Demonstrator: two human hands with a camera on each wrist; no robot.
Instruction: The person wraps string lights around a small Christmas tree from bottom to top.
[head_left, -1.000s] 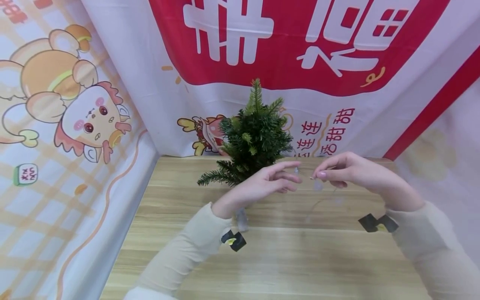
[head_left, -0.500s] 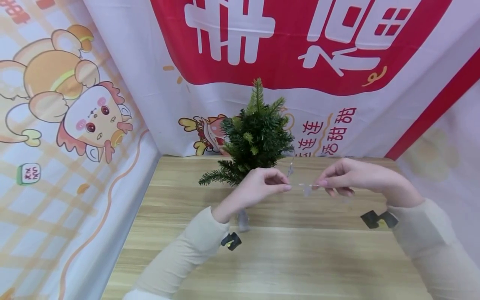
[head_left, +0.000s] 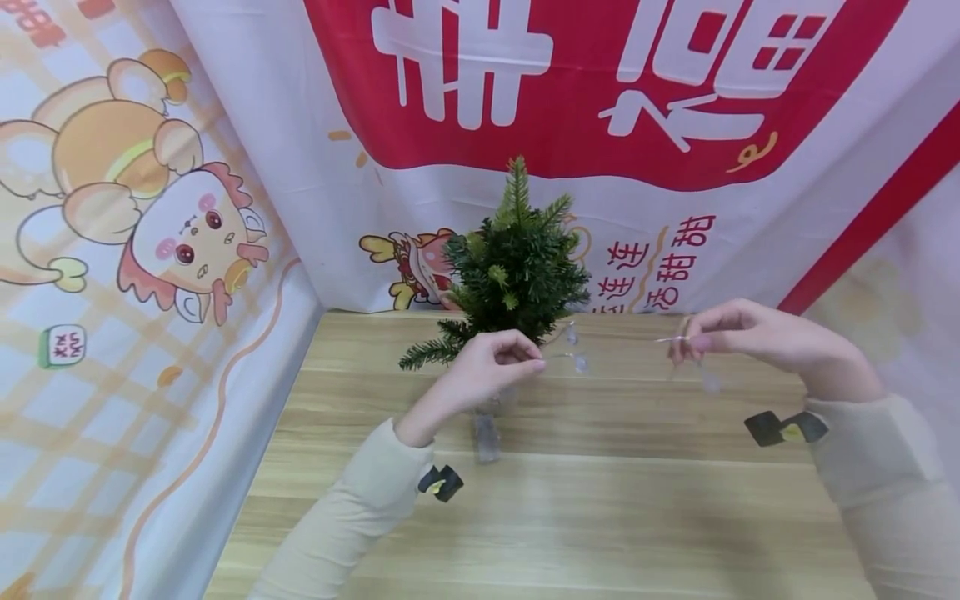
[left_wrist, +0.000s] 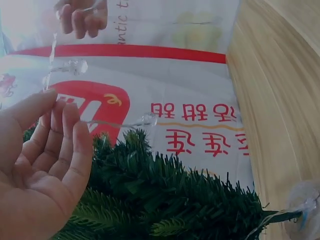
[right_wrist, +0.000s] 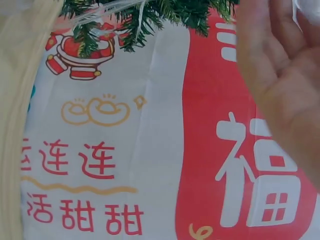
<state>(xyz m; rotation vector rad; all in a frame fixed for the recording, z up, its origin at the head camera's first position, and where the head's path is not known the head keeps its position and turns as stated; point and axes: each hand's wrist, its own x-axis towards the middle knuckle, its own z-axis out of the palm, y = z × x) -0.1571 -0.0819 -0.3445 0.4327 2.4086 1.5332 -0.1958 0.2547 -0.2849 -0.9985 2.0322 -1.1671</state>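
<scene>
A thin clear string of lights with small transparent bulbs runs between my two hands. In the head view, my left hand pinches the string between thumb and fingertips, in front of the small artificial Christmas tree. Clear bulbs hang just right of those fingertips. Farther right, above the table, my right hand pinches another stretch of the string, and a blurred clear bulb dangles below it. The right wrist view shows a clear bulb by the right hand's fingers.
The tree stands at the back of the wooden table, against a printed cloth. A clear, greyish object lies in front of the tree. Another patterned cloth borders the table's left side.
My left hand, open a second ago, has come to pinch the string and moved left. The right hand has drawn away to the right, so the hands are farther apart.
</scene>
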